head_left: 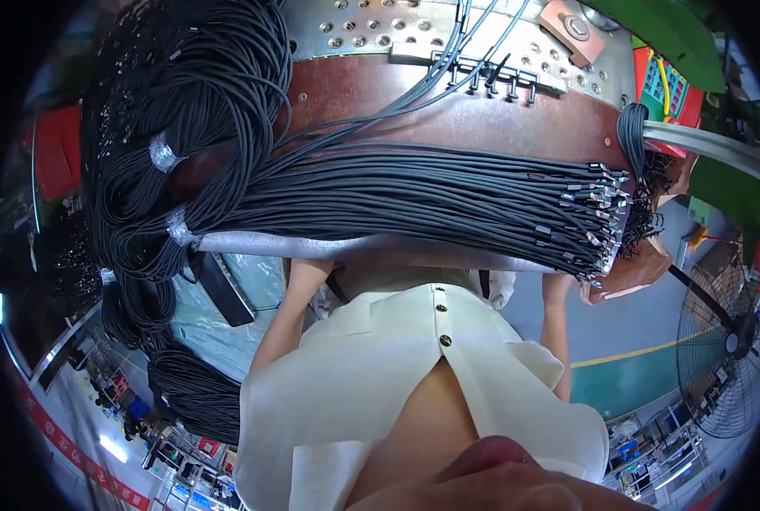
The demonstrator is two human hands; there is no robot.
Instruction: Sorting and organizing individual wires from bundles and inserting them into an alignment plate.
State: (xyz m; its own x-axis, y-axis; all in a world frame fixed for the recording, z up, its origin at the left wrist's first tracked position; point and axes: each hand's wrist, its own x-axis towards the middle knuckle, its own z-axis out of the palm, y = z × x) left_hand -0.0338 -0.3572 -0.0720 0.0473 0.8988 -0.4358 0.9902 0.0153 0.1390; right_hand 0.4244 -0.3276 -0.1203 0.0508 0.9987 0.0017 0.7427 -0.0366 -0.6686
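Note:
A thick bundle of thin black cables [414, 196] lies across a brown worktop [499, 119], its small metal-tipped ends [597, 213] fanned out at the right edge. At the left, the same kind of cable hangs in large coils [184, 128] bound with silver tape. My left forearm [295, 307] and right forearm [556, 324] rise from my white buttoned shirt [414, 375] and pass under the worktop's grey front edge [354, 247]. Both hands are hidden beneath it.
A perforated metal plate [380, 25] with a row of black clips [491, 77] stands at the back of the worktop. A red box [670, 89] sits at the back right. A floor fan [734, 358] stands to the right. More cable coils [192, 392] hang low on the left.

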